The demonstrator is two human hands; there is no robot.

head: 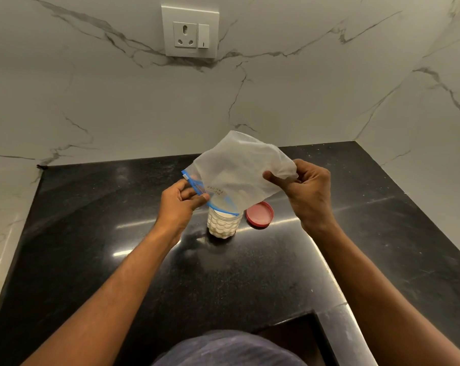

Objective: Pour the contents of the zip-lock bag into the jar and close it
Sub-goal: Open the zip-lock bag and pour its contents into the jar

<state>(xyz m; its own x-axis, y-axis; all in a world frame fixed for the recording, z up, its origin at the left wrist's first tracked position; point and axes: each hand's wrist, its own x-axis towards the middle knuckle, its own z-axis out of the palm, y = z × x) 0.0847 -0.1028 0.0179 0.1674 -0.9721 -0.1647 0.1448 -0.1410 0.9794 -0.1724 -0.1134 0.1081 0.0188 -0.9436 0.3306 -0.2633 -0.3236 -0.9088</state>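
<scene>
Bag (pixel 239 170) inverted, mouth over jar (pixel 223 224); looked nearly empty, jar approx full of white powder. L hand (pixel 180 204) pinched zip edge, R hand (pixel 308 188) pinched bottom corner. Lid (pixel 259 214) off, at jar's 3 o'clock. Left: cap jar.

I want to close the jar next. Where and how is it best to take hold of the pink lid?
Grip the pink lid by its rim, probably coming from above on its right side. It lies flat on the counter, just right of the jar, and the bag hangs over its left edge.
</scene>
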